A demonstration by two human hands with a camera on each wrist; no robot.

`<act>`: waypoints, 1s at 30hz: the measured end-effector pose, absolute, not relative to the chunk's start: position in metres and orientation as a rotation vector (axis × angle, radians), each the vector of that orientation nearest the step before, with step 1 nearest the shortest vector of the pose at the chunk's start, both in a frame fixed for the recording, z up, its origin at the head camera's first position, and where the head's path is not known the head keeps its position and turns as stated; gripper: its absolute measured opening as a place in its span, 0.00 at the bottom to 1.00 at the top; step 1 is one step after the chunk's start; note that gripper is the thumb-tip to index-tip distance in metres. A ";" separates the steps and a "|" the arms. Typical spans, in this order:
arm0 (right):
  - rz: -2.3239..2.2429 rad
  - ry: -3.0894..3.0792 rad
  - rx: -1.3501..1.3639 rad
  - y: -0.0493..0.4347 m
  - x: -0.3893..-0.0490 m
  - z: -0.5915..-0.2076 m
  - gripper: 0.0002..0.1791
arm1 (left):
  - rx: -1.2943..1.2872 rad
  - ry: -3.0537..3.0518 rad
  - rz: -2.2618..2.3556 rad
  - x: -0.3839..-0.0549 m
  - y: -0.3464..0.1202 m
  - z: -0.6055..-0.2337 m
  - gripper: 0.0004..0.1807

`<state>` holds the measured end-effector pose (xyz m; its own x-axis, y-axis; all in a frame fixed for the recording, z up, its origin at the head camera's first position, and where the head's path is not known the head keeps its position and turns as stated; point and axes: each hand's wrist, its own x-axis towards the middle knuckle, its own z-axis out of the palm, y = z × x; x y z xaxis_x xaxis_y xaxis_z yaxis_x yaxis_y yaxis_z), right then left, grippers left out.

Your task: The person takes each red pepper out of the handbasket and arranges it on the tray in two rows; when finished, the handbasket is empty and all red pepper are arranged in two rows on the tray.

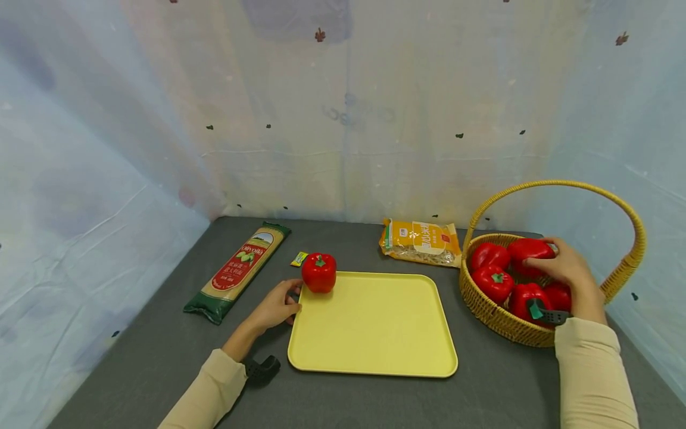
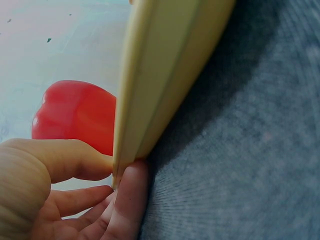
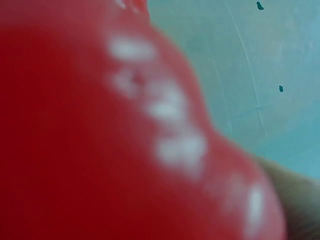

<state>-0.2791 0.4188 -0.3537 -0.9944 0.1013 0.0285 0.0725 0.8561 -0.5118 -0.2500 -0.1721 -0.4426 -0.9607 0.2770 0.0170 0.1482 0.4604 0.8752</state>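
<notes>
My left hand (image 1: 276, 307) pinches the left rim of a yellow tray (image 1: 375, 325). In the left wrist view, the thumb (image 2: 75, 157) lies at the upper side of the rim and fingers reach beneath it. A red bell pepper (image 1: 319, 274) with a green stem stands on the tray's far left corner. Over at the right, my right hand (image 1: 570, 268) grips a red bell pepper (image 1: 527, 250) at the back of a wicker basket (image 1: 490, 319). Several more red peppers (image 1: 493, 283) sit there. A blurred red pepper (image 3: 100, 140) fills most of the right wrist view.
A tall handle (image 1: 557, 183) arches over the basket. Behind the tray lies an orange food packet (image 1: 423, 241), close to the basket. A long pasta bag (image 1: 238, 268) lies at the left, with a small yellow-green wrapped packet (image 1: 299, 259) near the tray's corner.
</notes>
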 end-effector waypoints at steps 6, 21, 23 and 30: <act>0.846 -2.836 -0.130 0.412 -0.280 -0.350 0.45 | 0.375 2.546 1.533 -0.257 -0.177 -0.449 0.31; 0.969 -2.627 -0.164 0.388 -0.262 -0.330 0.45 | 0.385 2.560 1.532 -0.248 -0.172 -0.440 0.30; 0.961 -2.613 -0.123 0.384 -0.257 -0.326 0.44 | 0.394 2.558 1.530 -0.242 -0.170 -0.433 0.30; 0.916 -2.622 0.034 0.365 -0.237 -0.308 0.39 | 0.404 2.541 1.548 -0.228 -0.165 -0.411 0.28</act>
